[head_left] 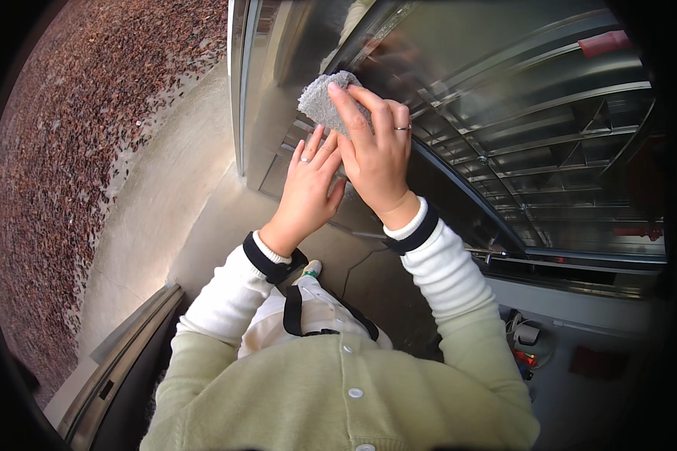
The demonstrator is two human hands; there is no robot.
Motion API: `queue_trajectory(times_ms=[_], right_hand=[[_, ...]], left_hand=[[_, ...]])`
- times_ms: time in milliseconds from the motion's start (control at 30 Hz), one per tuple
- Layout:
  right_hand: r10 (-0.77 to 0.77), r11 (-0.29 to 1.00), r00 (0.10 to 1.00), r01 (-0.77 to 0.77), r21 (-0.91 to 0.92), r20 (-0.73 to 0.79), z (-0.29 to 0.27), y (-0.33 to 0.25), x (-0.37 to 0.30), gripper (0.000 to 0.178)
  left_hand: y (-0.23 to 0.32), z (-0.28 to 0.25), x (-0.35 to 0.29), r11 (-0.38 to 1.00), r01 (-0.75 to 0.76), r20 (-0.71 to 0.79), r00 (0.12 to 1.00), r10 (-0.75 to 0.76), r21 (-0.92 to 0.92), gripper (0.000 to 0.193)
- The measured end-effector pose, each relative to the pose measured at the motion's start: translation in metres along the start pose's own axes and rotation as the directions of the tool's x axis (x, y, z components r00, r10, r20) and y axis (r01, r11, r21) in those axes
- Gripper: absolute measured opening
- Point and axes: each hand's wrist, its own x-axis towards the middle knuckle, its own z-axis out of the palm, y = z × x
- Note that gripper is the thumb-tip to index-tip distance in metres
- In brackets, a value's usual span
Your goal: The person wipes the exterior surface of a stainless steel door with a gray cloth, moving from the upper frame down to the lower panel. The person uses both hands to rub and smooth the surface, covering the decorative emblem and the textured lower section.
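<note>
A grey fluffy cloth [325, 105] is bunched under the fingers of my right hand [376, 146], beside the dark edge of a glass panel [496, 45]. The thumb and fingers bend over the cloth and hold it. My left hand [308, 180] is just below and to the left, fingers stretched out and holding nothing I can see. Its fingertips come close to the lower edge of the cloth and to my right hand; whether they touch is unclear. Metal bars and red pieces show in the glass.
On the left, a metal door frame [239, 83] stands by a concrete strip [180, 150] and a bed of reddish-brown chips [60, 150]. A beige rail [120, 353] runs at lower left. At lower right are a grey cup-shaped object [526, 333] and small coloured items.
</note>
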Motion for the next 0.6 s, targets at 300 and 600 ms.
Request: queue_trajectory(times_ms=[300,600], right_hand=[[-0.096,0.965,0.992,0.112,-0.235,0.079,0.035,-0.008,0.0,0.046],[-0.075,0.975,0.96,0.128,-0.182,0.271,0.043,-0.008,-0.035,0.053]], left_hand=[[-0.023,-0.01,-0.009,0.997,0.009,-0.11,0.994,-0.017,-0.071,0.046],[-0.053,-0.031,-0.048,0.958,0.281,-0.234,0.929,-0.287,-0.06,0.034]])
